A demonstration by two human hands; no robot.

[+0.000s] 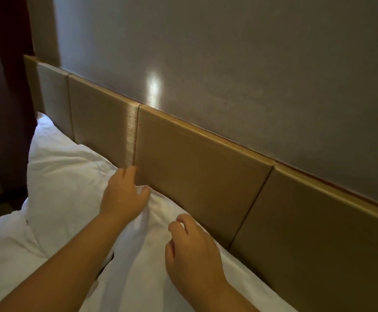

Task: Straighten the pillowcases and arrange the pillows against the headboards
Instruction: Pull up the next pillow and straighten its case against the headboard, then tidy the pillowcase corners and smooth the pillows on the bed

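Left hand (122, 197) pinched a bunched fold of the near pillowcase (152, 275) at the head edge of the bed, right against the headboard (197, 176); judged purpose: drawing the cloth taut along the panel. Right hand (193, 251) was over the same pillow, fingers loosely curled, holding nothing, probably placed to smooth or take the next corner. Second pillow (66, 167) lay toward the far-left corner, against the headboard, creased. Headboard: tan padded panels. Grey wall (228, 64) above showed a light glare; dark upright (10, 104) at left, curtain or post unclear
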